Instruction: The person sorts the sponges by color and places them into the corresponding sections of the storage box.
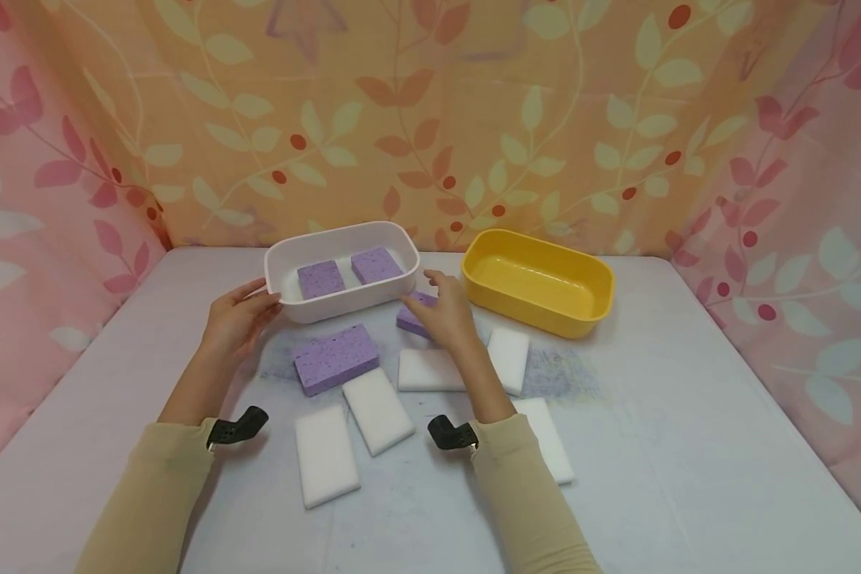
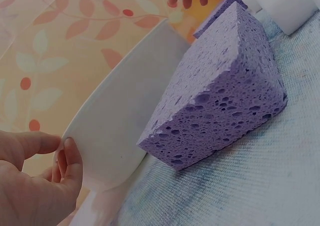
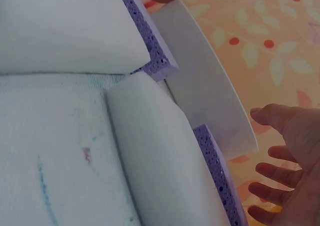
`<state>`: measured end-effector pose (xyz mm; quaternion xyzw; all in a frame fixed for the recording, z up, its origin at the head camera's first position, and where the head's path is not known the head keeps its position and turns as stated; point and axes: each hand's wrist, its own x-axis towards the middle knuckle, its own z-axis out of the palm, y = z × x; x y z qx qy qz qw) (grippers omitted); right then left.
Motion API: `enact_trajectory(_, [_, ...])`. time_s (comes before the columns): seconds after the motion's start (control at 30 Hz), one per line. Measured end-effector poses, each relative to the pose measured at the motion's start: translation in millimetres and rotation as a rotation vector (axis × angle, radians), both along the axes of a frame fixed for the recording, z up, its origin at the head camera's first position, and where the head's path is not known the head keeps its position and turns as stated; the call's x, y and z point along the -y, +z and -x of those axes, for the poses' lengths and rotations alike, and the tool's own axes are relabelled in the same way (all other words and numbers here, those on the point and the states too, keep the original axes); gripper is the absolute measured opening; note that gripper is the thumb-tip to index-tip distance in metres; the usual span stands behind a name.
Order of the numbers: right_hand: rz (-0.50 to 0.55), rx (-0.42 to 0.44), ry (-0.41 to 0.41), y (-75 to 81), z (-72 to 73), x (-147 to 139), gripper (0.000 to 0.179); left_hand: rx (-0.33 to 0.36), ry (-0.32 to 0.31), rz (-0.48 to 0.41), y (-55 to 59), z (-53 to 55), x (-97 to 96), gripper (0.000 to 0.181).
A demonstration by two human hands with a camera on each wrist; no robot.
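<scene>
Leafy curtains (image 1: 395, 119) around smudged pale tabletop (image 1: 689, 399), left hand (image 1: 238, 320) pinching white tub (image 1: 351, 300), right hand (image 1: 448, 312) unclenched beside it

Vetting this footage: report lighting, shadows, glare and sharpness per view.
Head view: brightest, with soft shadow beside the left sleeve and faint glare inside the yellow bin; left wrist view: dimmer, yet the purple sponge shows clear pores; right wrist view: also dim, the lower white block showing little surface detail.

2 long beige sleeves (image 1: 147, 494), 1 small, curved black wrist camera (image 1: 240, 426) at each cuff (image 1: 178, 434)
</scene>
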<state>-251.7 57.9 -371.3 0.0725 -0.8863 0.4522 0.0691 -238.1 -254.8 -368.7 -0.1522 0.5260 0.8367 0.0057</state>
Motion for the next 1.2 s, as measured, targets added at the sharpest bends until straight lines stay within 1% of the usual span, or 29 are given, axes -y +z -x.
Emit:
enact_trajectory(0.17, [-0.046, 0.015, -0.025, -2.2, 1.1, -6.1, 0.063, -0.003, -0.003, 0.0, 1.2, 0.2, -1.9, 0.074])
enact_trajectory(0.27, [-0.093, 0.05, -0.036, -2.9, 1.1, -7.6, 0.064, -0.004, 0.001, -0.007, 0.8, 0.5, -1.5, 0.07])
enact_trajectory(0.4, [-0.18, 0.113, -0.058, -6.3, 1.0, -8.5, 0.067, -0.008, 0.005, -0.023, -0.6, 0.9, -0.4, 0.059])
enact_trajectory(0.5, [-0.22, 0.155, -0.065, -10.8, 1.6, -9.0, 0.07, -0.008, 0.006, -0.03, -1.2, 1.2, 0.0, 0.059])
enact_trajectory(0.57, [-0.222, 0.172, -0.063, -13.3, 2.3, -9.6, 0.071, -0.009, 0.006, -0.032, -1.2, 1.2, -0.1, 0.06])
enact_trajectory(0.63, [-0.23, 0.176, -0.062, -15.1, 3.0, -10.5, 0.07, -0.009, 0.003, -0.032, -0.4, 1.0, -0.8, 0.066])
enact_trajectory(0.8, [-0.249, 0.185, -0.041, -14.4, 2.5, -13.0, 0.07, -0.008, -0.002, -0.035, 1.8, 0.6, -2.5, 0.072])
enact_trajectory(1.03, [-0.265, 0.215, -0.023, -13.1, 2.7, -14.6, 0.071, 0.011, 0.002, -0.013, 2.1, 1.6, -2.6, 0.074])
enact_trajectory(1.2, [-0.259, 0.241, -0.005, -12.1, 2.8, -16.7, 0.07, 0.015, -0.008, -0.009, 1.0, 2.4, -2.1, 0.075])
